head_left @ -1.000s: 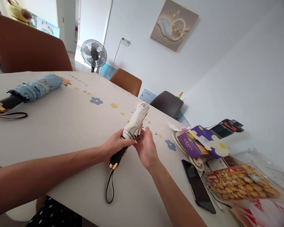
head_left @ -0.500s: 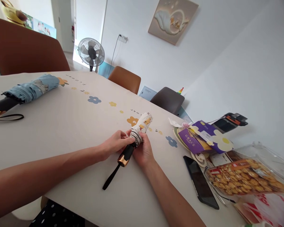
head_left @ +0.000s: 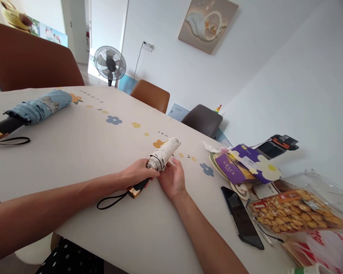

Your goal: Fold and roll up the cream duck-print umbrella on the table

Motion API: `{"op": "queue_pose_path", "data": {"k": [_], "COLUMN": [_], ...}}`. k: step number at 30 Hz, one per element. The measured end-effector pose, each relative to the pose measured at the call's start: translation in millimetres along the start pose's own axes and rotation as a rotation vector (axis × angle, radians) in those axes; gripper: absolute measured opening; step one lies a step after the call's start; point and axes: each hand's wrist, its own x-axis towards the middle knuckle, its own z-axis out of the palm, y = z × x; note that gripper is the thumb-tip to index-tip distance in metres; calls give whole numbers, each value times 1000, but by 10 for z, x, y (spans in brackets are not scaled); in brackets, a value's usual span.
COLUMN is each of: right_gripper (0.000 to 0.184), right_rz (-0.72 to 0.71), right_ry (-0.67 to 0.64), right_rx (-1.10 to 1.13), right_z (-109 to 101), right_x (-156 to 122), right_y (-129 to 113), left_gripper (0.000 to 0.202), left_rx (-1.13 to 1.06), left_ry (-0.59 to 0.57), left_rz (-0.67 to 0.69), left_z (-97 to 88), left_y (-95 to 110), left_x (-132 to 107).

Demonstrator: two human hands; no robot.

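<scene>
A folded white umbrella (head_left: 165, 151) with a black and copper-coloured handle (head_left: 138, 189) lies slanted just over the table, its tip pointing away to the right. My left hand (head_left: 139, 173) is wrapped round it where the canopy meets the handle. A black wrist strap (head_left: 111, 201) loops out from the handle's end onto the tabletop. Close against the canopy's right side, my right hand (head_left: 173, 177) is half open with palm up and fingers apart; its fingertips are partly behind the umbrella. Further left on the table rests a folded light-blue umbrella (head_left: 41, 106) with a black handle.
On the right lie a phone (head_left: 241, 217), a purple box (head_left: 234, 167), a bag of cookies (head_left: 297, 213) and a red-white plastic bag (head_left: 326, 251). Chairs (head_left: 151, 95) stand beyond the white table (head_left: 85, 152). A fan (head_left: 110, 64) is behind.
The white umbrella has turned about its length and shifted left and nearer, its strap swinging left. My left hand has moved onto the canopy's base; my right hand has loosened from it.
</scene>
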Motion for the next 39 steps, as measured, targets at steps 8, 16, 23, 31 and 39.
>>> {"op": "queue_pose_path", "data": {"k": [8,16,23,31,39], "right_gripper": [31,33,29,24,15], "right_rz": [-53,44,-63,-233,-296], "right_ry": [112,39,67,320,463], "right_rx": [5,61,-68,-166,-180], "right_z": [-52,-36,-10,-92,-84], "right_x": [52,-30,-47,-100,-194], "right_y": [54,31,25,44,69], "left_gripper": [56,48,27,18,16], "left_rx": [410,-505,-318,177,220], "left_ry": [260,-322,-137,15,38], "left_rz": [124,-148,-113,77,114], "left_z": [57,148,108,123,149], "left_y": [-61,42,-21,-61,-78], "left_x": [-43,-120,-78,-107,-104]}}
